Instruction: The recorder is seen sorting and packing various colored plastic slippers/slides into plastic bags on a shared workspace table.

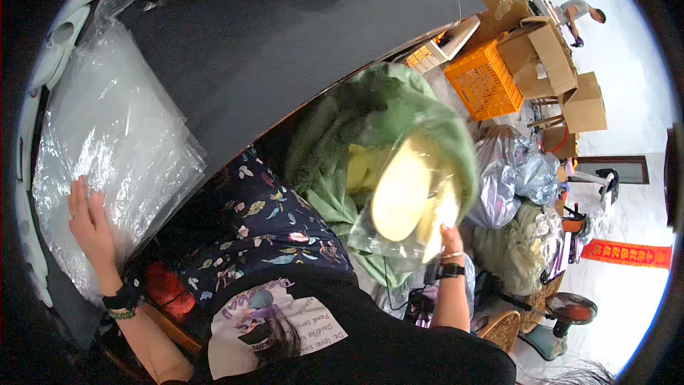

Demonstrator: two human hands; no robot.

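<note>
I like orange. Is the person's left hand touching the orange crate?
No, the left hand rests on the clear plastic bags, far from the orange crate.

Your left hand lies flat on a stack of clear plastic bags spread across the dark table. Your right hand grips a clear bag with pale yellow insoles inside, held up over the green pile. Just right of it sit shiny silver-grey plastic bags, bunched. Upper right: brown cardboard boxes, several open, stacked beside an orange plastic crate. Far right, on the floor edge, there's a red rectangular banner with yellow markings.
</note>
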